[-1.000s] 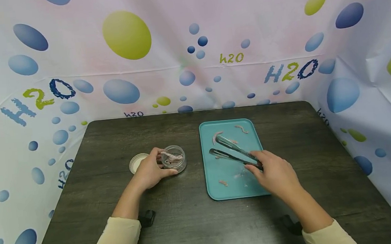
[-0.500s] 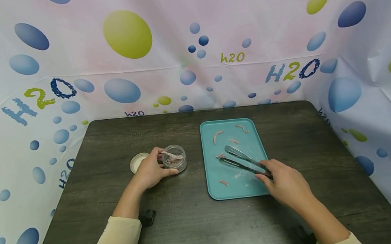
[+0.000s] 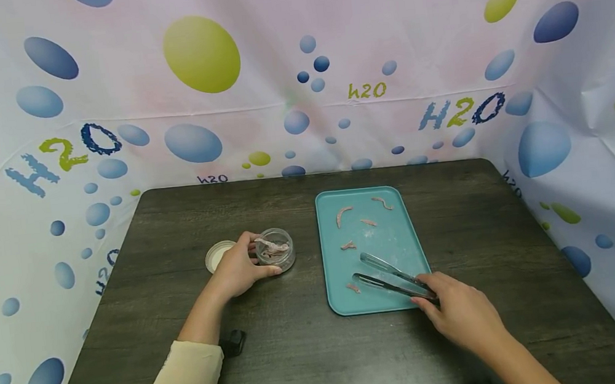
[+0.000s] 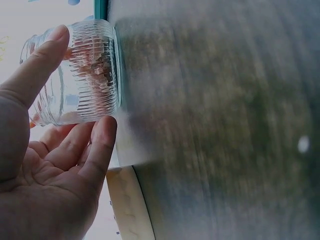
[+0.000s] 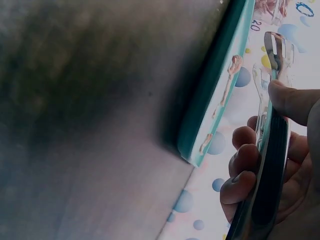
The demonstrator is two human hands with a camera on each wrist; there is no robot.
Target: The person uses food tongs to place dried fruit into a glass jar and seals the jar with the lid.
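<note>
On the left, my left hand point(image 3: 239, 271) grips a small clear glass jar point(image 4: 95, 70) standing on the table, thumb on one side and fingers on the other. Pale pinkish strips point(image 3: 274, 248) lie inside the jar, one reaching up to the rim. My right hand point(image 3: 466, 313) holds metal tongs point(image 3: 387, 285) by their handle end. Their arms are spread over the near part of a turquoise tray point(image 3: 338, 303), with nothing visible between the tips. Several pinkish strips lie scattered on the tray, among them a curved strip point(image 3: 342, 215) and a short piece point(image 3: 353, 288) near the front.
A round cream-coloured lid point(image 3: 215, 256) lies left of the jar, partly hidden behind my left hand. The dark wooden table point(image 3: 313, 364) extends around everything. A patterned curtain point(image 3: 259, 36) hangs behind it. A black object point(image 3: 234, 343) sits by my left wrist.
My right hand has drawn the tongs toward the front right of the tray, uncovering strips at its middle. My left hand and the jar have stayed in place.
</note>
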